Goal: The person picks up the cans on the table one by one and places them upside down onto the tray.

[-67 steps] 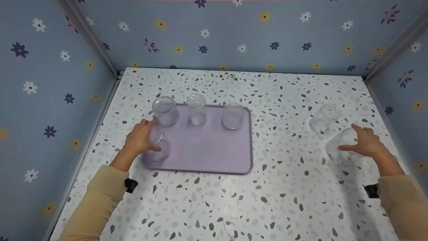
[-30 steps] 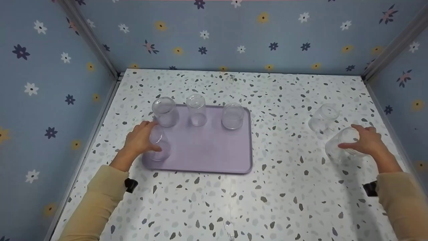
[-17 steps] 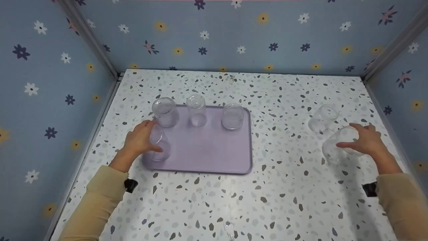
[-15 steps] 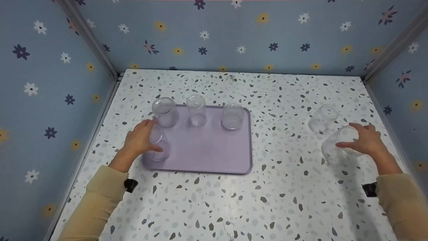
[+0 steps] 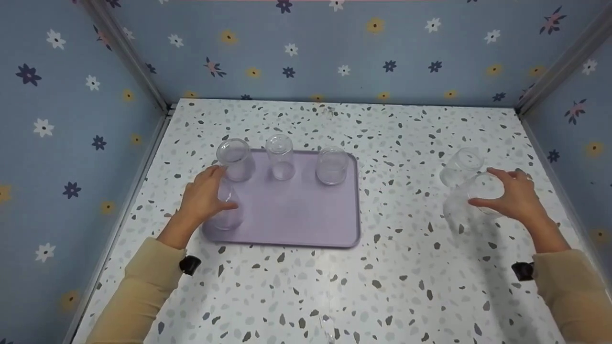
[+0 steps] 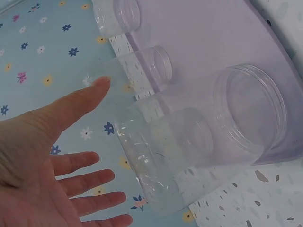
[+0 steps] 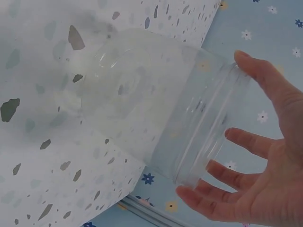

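My left hand (image 5: 202, 197) hovers at the top of a clear plastic jar (image 6: 251, 113) standing mouth down on the near left of a lilac tray (image 5: 296, 210). In the left wrist view its thumb and fingers are spread, apart from the jar. My right hand (image 5: 517, 195) grips another clear jar (image 7: 137, 94) around its threaded mouth, thumb on one side and fingers on the other. That jar is tilted above the speckled table, to the right of the tray.
Along the tray's far side stand a wide jar (image 5: 237, 165), a narrow jar (image 5: 282, 160) and a short jar (image 5: 333, 167), all clear. Another clear jar (image 5: 459, 169) stands just behind the one in my right hand. Flowered panels (image 5: 315, 52) enclose the table (image 5: 397, 296).
My right hand has moved left and slightly away from me, carrying the jar with it. My left hand has risen a little from its jar. The jars on the tray stay in place.
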`<state>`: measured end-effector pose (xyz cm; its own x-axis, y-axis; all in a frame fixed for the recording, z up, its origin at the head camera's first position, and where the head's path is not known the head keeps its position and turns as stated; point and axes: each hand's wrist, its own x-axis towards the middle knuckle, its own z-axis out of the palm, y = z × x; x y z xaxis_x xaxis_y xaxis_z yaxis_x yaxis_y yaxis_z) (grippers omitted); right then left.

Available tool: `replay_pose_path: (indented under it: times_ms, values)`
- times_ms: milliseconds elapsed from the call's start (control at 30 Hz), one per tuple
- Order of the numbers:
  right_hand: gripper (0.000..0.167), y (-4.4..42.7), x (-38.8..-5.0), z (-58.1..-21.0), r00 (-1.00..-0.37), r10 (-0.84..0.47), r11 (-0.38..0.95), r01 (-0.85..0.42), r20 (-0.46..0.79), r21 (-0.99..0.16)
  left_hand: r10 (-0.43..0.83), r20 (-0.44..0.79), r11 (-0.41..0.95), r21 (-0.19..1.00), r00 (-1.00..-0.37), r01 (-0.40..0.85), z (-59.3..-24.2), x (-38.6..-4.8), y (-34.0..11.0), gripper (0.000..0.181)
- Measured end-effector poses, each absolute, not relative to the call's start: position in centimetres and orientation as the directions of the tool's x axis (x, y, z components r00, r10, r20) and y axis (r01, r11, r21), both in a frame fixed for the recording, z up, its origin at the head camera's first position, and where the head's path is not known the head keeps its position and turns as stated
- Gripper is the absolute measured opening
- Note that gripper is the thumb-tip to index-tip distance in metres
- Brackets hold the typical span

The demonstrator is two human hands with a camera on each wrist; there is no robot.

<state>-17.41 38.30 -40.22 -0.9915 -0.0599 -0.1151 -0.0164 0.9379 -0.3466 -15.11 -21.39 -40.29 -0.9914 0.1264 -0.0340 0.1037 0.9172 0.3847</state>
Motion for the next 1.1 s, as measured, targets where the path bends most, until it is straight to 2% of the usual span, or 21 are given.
replay_pose_path:
  times_ms: [167, 400, 833, 1100]
  values:
    - [0.093, 37.3, -17.3, -40.3, -0.996, -0.055, 0.929, -0.023, -0.076, -0.369, 0.131, 0.021, 0.902, 0.412, -0.991, 0.128, -40.1, -15.1, -20.7, 0.077]
    - [0.088, 35.5, -17.3, -40.9, -0.996, -0.079, 0.874, -0.085, 0.032, -0.479, 0.11, 0.132, 0.86, 0.484, -0.985, 0.161, -40.8, -15.4, -19.7, 0.063]
    - [0.084, 33.1, -17.5, -41.7, -0.99, -0.054, 0.809, -0.12, 0.131, -0.575, 0.072, 0.295, 0.757, 0.606, -0.953, 0.245, -41.7, -15.7, -17.4, 0.055]
    - [0.079, 31.6, -17.5, -42.6, -0.968, -0.056, 0.758, -0.2, 0.243, -0.621, 0.069, 0.325, 0.674, 0.682, -0.943, 0.284, -42.6, -15.8, -15.9, 0.051]
